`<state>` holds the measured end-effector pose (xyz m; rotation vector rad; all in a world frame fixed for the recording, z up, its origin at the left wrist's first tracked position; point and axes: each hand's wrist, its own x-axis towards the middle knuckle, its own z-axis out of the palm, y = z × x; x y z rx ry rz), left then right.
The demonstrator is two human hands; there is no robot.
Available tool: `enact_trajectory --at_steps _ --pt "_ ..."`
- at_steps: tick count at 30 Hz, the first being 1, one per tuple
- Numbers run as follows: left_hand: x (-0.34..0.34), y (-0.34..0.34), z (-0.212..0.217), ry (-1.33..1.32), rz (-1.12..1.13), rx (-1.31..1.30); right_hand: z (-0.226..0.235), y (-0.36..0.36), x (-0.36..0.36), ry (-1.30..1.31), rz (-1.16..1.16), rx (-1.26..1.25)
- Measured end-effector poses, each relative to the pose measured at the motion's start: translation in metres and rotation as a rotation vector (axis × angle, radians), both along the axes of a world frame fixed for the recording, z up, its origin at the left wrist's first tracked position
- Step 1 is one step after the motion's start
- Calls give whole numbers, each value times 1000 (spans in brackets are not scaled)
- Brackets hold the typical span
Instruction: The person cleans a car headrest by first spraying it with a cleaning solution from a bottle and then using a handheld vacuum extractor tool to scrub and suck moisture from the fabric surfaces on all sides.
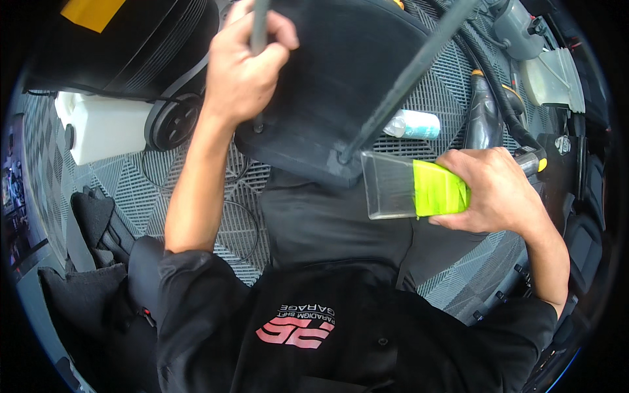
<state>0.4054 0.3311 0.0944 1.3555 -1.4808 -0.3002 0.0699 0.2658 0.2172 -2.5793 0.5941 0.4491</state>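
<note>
My left hand is closed around one of two grey rods that rise from a dark, padded, headrest-like piece. This piece lies in front of me, its near edge by my legs. The second rod slants up from its right corner, with no hand on it. To the right, my right hand grips a clear plastic flared nozzle by its part wrapped in bright yellow-green tape. The nozzle's wide end is close to the piece's near right corner. My palm and fingers hide the nozzle's rear part.
A white and light-blue can lies beyond the nozzle on the grey grid floor. Black hoses run at the right, near translucent containers. A large black machine and white jug stand left. Dark carpet pieces lie lower left.
</note>
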Motion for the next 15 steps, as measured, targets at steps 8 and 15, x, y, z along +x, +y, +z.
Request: enact_trajectory --at_steps 8,15 --pt "-24 44 -9 189 324 -133 1 -26 18 29 -32 -36" --pt "-43 75 -20 288 605 -122 -16 -48 49 141 -20 83"
